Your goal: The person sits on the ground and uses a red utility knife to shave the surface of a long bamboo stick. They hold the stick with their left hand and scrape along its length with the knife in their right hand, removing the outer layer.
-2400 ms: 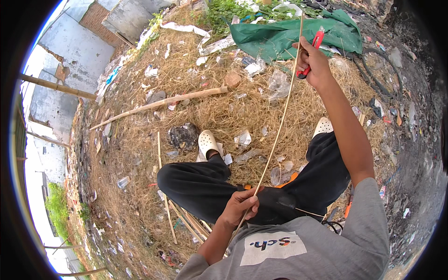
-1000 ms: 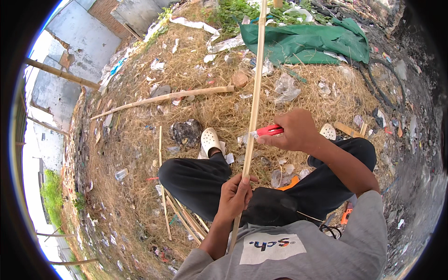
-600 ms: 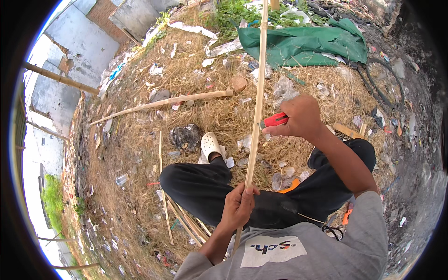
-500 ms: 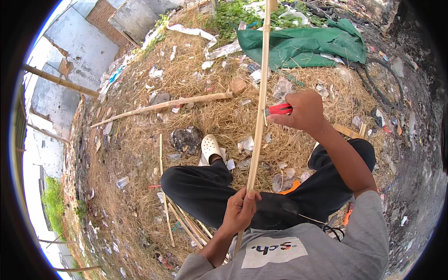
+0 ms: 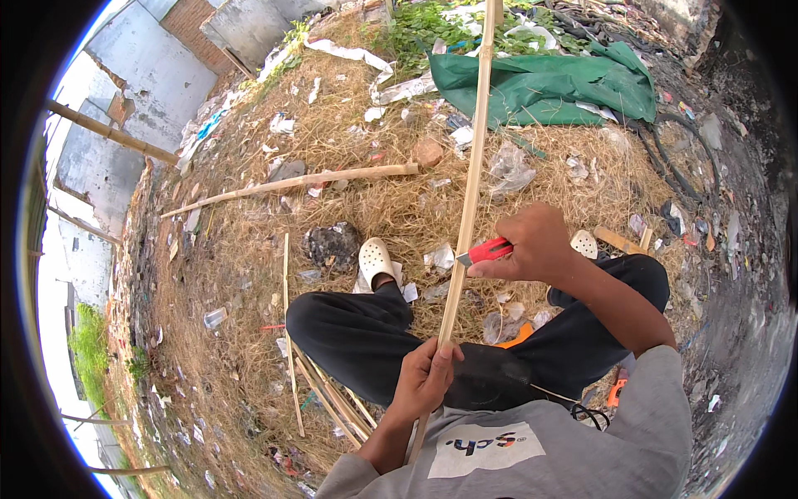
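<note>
A long pale bamboo strip (image 5: 475,175) runs from my lap up past the top edge, tilted slightly to the right. My left hand (image 5: 426,376) is closed round its lower part, thumb on top. In my right hand (image 5: 536,245) is a red utility knife (image 5: 486,250); its blade meets the strip's right edge partway along, above the left hand. Whether the blade bites into the strip I cannot tell. More narrow bamboo strips (image 5: 332,399) lie beside my left thigh.
A bamboo pole (image 5: 299,180) lies on dry grass ahead to the left. Beyond is a green tarp (image 5: 549,90), with black hose (image 5: 677,158) at right. A dark rock (image 5: 332,246) sits near my left shoe. An orange object (image 5: 517,334) lies between my legs. Litter is scattered around.
My right hand has drawn the knife down along the strip, closer to my left hand. The left hand keeps its grip in nearly the same place.
</note>
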`<act>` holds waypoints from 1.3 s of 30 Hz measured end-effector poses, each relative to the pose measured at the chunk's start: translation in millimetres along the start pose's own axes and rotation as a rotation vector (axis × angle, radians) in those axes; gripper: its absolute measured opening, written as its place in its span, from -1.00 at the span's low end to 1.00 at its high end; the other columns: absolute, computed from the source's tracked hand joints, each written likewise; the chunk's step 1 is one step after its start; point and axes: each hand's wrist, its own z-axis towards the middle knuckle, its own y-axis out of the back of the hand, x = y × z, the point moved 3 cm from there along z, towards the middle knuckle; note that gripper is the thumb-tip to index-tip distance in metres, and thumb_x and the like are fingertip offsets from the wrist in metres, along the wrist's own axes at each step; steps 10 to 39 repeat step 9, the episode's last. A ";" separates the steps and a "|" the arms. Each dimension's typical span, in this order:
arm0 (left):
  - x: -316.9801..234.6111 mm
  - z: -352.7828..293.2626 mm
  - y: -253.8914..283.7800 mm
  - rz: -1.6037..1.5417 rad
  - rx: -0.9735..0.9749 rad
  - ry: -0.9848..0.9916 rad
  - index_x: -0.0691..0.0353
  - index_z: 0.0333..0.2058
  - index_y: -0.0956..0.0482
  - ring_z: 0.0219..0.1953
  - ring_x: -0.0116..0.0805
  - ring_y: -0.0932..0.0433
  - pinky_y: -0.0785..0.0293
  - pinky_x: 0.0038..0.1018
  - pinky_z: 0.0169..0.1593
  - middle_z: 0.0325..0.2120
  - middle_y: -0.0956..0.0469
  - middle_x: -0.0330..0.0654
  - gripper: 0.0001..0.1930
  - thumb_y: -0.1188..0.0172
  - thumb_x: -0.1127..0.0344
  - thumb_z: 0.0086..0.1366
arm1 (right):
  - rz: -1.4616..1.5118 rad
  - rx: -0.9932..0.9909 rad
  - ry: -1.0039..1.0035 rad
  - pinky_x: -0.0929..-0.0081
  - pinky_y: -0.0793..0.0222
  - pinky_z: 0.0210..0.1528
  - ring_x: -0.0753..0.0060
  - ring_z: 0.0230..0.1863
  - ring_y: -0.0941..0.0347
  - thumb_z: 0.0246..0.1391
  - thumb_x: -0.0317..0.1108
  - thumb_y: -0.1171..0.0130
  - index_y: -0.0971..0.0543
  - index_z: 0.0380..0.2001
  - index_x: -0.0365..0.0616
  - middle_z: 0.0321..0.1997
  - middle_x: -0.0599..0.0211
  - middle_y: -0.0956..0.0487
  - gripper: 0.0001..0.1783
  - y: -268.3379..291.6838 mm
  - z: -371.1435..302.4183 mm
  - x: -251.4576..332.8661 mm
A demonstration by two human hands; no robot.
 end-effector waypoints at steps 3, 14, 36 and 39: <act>2.6 -0.9 1.7 -0.020 0.004 -0.001 0.26 -0.31 -0.44 -0.71 -0.74 -0.17 -0.06 -0.68 -0.62 -0.76 -0.25 -0.46 -0.65 0.12 0.09 0.49 | -0.036 -0.058 0.130 0.34 -0.18 -0.65 0.24 -0.81 -0.30 -0.35 0.56 -0.22 -0.41 -0.90 -0.03 -0.88 0.35 -0.32 -0.20 4.8 5.1 11.9; 3.6 0.1 -0.8 -0.020 0.024 -0.027 0.26 -0.29 -0.43 -0.71 -0.73 -0.18 -0.07 -0.67 -0.63 -0.75 -0.25 -0.46 -0.66 0.08 0.07 0.48 | -0.108 -0.101 0.160 0.29 -0.21 -0.58 0.23 -0.79 -0.32 -0.33 0.55 -0.21 -0.42 -0.90 -0.05 -0.87 0.33 -0.34 -0.20 5.8 11.6 -1.3; 3.6 0.1 -0.8 -0.020 0.024 -0.027 0.26 -0.29 -0.43 -0.71 -0.73 -0.18 -0.07 -0.67 -0.63 -0.75 -0.25 -0.46 -0.66 0.08 0.07 0.48 | -0.108 -0.101 0.160 0.29 -0.21 -0.58 0.23 -0.79 -0.32 -0.33 0.55 -0.21 -0.42 -0.90 -0.05 -0.87 0.33 -0.34 -0.20 5.8 11.6 -1.3; 3.6 0.1 -0.8 -0.020 0.024 -0.027 0.26 -0.29 -0.43 -0.71 -0.73 -0.18 -0.07 -0.67 -0.63 -0.75 -0.25 -0.46 -0.66 0.08 0.07 0.48 | -0.108 -0.101 0.160 0.29 -0.21 -0.58 0.23 -0.79 -0.32 -0.33 0.55 -0.21 -0.42 -0.90 -0.05 -0.87 0.33 -0.34 -0.20 5.8 11.6 -1.3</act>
